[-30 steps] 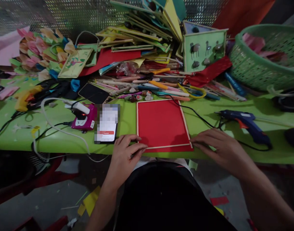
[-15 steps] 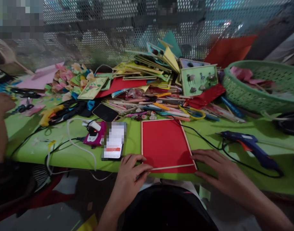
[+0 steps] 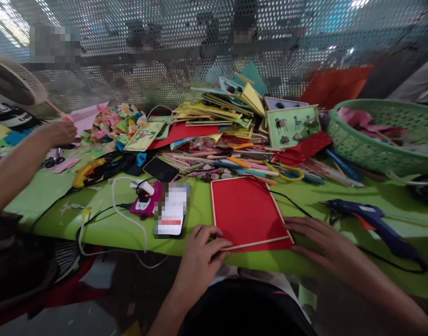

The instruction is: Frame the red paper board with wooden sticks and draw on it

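In front of me on the table lies a red card (image 3: 247, 210), bordered by thin pale wooden sticks along its sides. One wooden stick (image 3: 259, 242) runs across near its bottom edge, leaving a narrow red strip below. My left hand (image 3: 203, 252) is at the lower left corner, thumb and fingers closed on that stick's left end. At the lower right corner, my right hand (image 3: 322, 242) touches the card's edge, its fingers stretched out and the thumb apart. A blue glue gun (image 3: 375, 224) lies to the right of it.
A phone (image 3: 173, 210) and a magenta power socket (image 3: 147, 200) with cables lie left of the card. Behind are pens, yellow scissors (image 3: 291, 173), stacked framed cards (image 3: 214, 109) and a green basket (image 3: 382, 135). Another person's arm (image 3: 28, 158) reaches in from the left.
The view has shifted slightly, so the table things appear a little further right and lower. The other person's hand has moved further over the table. My hands stay at the card's lower corners.
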`<state>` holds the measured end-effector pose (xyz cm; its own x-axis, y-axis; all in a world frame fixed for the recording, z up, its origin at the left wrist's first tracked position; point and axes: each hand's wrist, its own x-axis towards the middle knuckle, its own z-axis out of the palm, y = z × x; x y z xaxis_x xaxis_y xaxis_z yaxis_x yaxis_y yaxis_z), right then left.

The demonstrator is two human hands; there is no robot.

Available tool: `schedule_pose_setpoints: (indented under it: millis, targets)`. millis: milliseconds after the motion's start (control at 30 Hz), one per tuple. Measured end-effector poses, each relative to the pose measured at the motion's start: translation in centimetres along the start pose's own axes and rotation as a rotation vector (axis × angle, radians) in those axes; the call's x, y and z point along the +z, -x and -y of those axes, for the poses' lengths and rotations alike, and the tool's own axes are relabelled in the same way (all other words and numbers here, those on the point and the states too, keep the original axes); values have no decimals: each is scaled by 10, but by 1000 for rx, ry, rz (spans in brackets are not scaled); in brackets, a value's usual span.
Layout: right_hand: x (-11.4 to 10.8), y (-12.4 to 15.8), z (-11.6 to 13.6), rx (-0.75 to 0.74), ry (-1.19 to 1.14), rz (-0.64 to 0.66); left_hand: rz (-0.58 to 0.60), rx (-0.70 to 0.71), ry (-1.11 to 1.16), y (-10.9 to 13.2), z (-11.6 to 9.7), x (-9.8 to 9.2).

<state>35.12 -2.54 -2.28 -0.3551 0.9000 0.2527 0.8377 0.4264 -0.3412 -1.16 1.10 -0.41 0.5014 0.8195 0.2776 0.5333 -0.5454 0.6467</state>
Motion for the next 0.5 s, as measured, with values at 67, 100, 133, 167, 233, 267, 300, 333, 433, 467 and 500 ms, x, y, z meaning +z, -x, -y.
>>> schedule_pose_setpoints:
  millis: [67, 100, 133, 167, 233, 267, 300, 333, 433, 467, 500]
  targets:
    - [0, -1, -4, -6, 0, -6, -3, 8, -1, -4, -2, 2]
    - [-1, -2, -5, -3, -1, -6, -6, 12, -2, -5, -3, 2]
    - [-2, -3, -4, 5, -4, -6, -10, 14, -4, -6, -4, 3]
    - [-4, -3, -1, 19, -8, -3, -11, 15, -8, -7, -5, 3]
    - [-11, -3, 5, 50, -19, 2, -11, 13, -21, -8, -6, 3]
    - [-16, -1, 7, 70, -22, -9, -12, 12, -29, -9, -7, 3]
    - [-21, 1, 9, 103, -17, -29, -11, 10, -37, -9, -7, 3]
    - [-27, 5, 10, 146, -5, -59, -11, 11, -45, -9, -7, 3]
    - [-44, 21, 3, 320, 78, -193, -14, 7, -56, -9, -7, 5]
    - [-49, 28, -1, 378, 119, -243, -11, 1, -52, -9, -7, 5]
    - [-53, 34, -7, 435, 167, -292, -9, -6, -44, -9, -7, 4]
